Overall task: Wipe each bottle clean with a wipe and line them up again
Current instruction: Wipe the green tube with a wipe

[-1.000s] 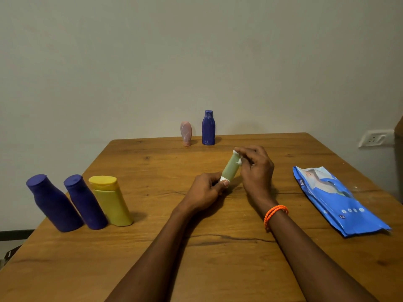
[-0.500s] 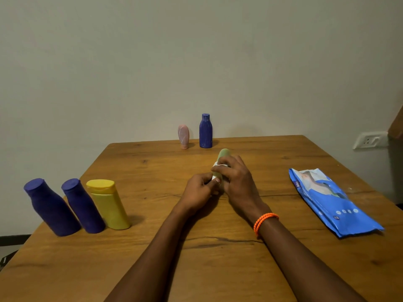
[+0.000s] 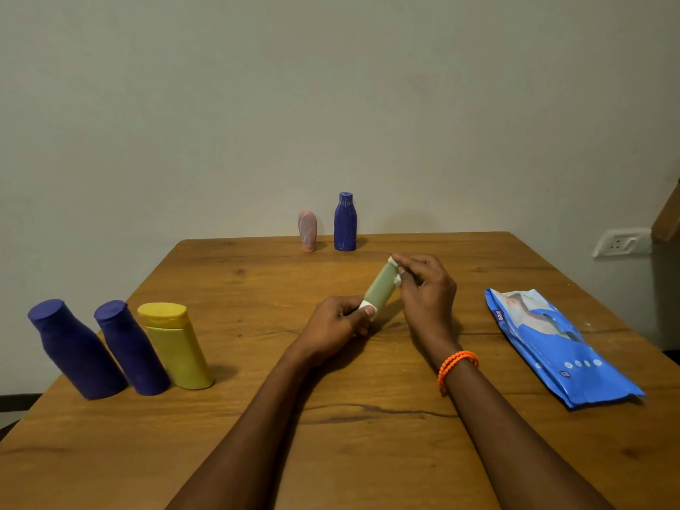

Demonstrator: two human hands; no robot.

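This looks like a room in a home. A wooden surface (image 3: 228, 428) with knots and a dark crack stands against a plain, bare painted wall (image 3: 331, 104). A white wall socket (image 3: 620, 242) sits beyond the surface's far right corner, and a blue pack of wipes (image 3: 555, 347) lies near its right edge.

Green bottle (image 3: 379, 286) tilted, held above table; white wipe (image 3: 394, 267) at top (crumpled).

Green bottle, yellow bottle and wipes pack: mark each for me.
green bottle (image 3: 381, 287), head view, middle of its bare body between the hands.
yellow bottle (image 3: 182, 353), head view, front of its body.
wipes pack (image 3: 552, 344), head view, middle of its blue face.
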